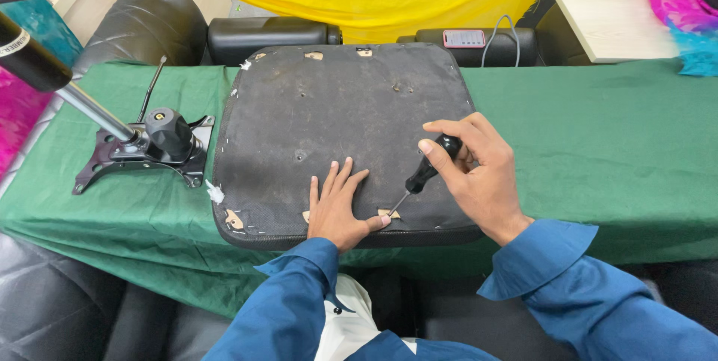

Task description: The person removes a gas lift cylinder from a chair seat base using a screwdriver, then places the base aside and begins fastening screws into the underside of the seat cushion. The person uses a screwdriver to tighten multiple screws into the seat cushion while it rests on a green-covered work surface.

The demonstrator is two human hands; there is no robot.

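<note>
The thin metal tip of the black-handled screwdriver [421,176] is angled down toward a pale tan patch at the near edge of the upturned black fabric-covered seat cushion base [344,137], and the risk is plain: the thumb of the left hand [338,208] is pressed flat right beside that tip, so a slip off the spot being pried would likely send the blade into the thumb. A slip seems most likely if too much force is put through the shallow angle at which the tool is held. The fingers of the right hand [479,170] are wrapped closed around the screwdriver handle; the fingers of the left hand are spread wide and laid flat on the cover, holding nothing. The cover itself could be torn further if the tip is dragged sideways. The seat base is lying upside down across the green-cloth-covered bench [598,144], its near edge slightly overhanging. Its dark cover looks worn and dusty, with small holes visible and pale tan patches exposed along the near and far edges; what appear to be small staples are dotted along the rim. A black metal chair mechanism with a knob and gas cylinder [149,144] is resting on the bench to the left, well apart.
</note>
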